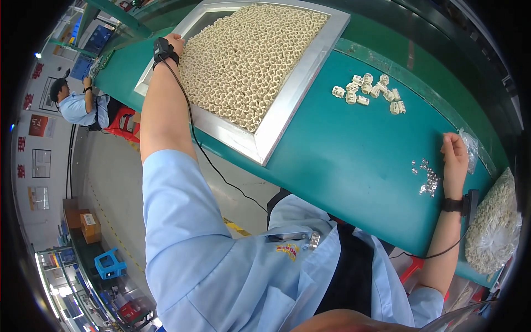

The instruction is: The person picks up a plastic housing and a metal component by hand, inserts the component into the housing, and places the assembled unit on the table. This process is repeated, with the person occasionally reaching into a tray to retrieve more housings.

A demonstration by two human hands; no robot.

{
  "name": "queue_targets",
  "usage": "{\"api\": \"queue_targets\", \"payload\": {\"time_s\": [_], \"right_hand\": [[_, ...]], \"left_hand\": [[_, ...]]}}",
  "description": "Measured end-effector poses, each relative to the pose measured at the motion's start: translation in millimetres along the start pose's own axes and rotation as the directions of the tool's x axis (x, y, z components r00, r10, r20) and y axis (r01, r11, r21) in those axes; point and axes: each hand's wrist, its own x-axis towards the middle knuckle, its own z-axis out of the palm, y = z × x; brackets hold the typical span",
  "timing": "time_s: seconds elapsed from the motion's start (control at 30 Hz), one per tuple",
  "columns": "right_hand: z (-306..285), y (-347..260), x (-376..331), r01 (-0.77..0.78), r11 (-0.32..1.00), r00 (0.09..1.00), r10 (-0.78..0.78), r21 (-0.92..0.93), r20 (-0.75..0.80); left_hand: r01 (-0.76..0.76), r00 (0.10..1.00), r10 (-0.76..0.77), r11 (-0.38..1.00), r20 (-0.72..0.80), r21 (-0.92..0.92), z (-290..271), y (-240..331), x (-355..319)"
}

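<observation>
My left hand (176,43) reaches to the far left side of a silver metal-framed tray (265,145). Its fingers look curled beside many small cream ring-shaped parts (249,61) packed inside the frame; what they hold, if anything, is too small to make out. On the right, my right hand (454,150) hovers by a scatter of small shiny metal pieces (429,180), fingers bent and pressed together. Whatever sits between those fingertips does not show. Several loose cream cylindrical parts (367,84) lie on the green tabletop (337,149) between the tray and my right hand.
A clear plastic bag of cream parts (492,227) stands at the right end of the table, with a smaller clear bag (469,149) behind my right hand. Black cables (221,174) run from both wrist devices. Another person (77,102) works farther left.
</observation>
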Motion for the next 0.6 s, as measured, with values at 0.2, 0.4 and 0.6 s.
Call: {"api": "queue_targets", "payload": {"time_s": [0.2,0.4,0.6], "right_hand": [[-1,3,2,-0.004,0.999,1.000,0.003,-0.033,-0.007],[0,-1,1,0.015,1.000,1.000,-0.015,-0.013,0.026],[-5,6,3,0.048,0.998,0.999,-0.048,-0.042,0.023]], "left_hand": [[0.068,0.981,-0.046,0.992,0.187,-0.111,5,-2,3],[0.057,0.997,-0.067,0.972,-0.036,-0.230,-5,-15,-3],[-0.228,0.960,0.136,0.884,-0.244,-0.407,-36,53,-33]]}}
